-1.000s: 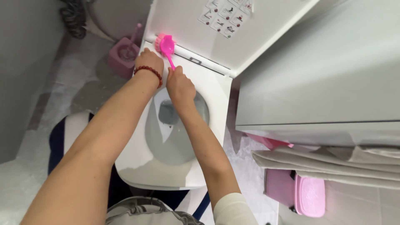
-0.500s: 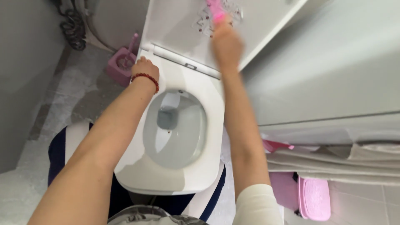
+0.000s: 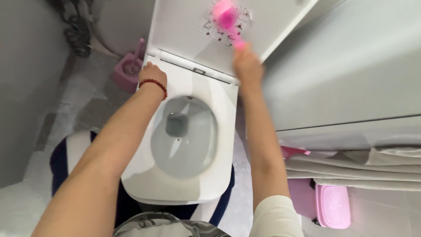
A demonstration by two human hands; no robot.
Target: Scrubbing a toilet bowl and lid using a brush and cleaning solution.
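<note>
Grey wall [image 3: 22, 87] on the left, pale marble-pattern floor [image 3: 79, 94], striped dark blue and white mat [image 3: 70, 149], white cabinet [image 3: 342, 79] on the right, folded beige towels [image 3: 351, 169], pink bin [image 3: 331, 206], soft even light

One toilet [image 3: 184, 184], two pink brushes [image 3: 224, 15] [image 3: 131, 66], two hands [image 3: 151, 74] [image 3: 247, 66].

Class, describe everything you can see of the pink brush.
The pink brush looks like bright plastic, with a rounded head and a thin handle. It is motion-blurred, so its bristles cannot be made out. The right hand grips the handle's lower end, holding the head up against the raised white toilet lid, over its diagram sticker.
</note>
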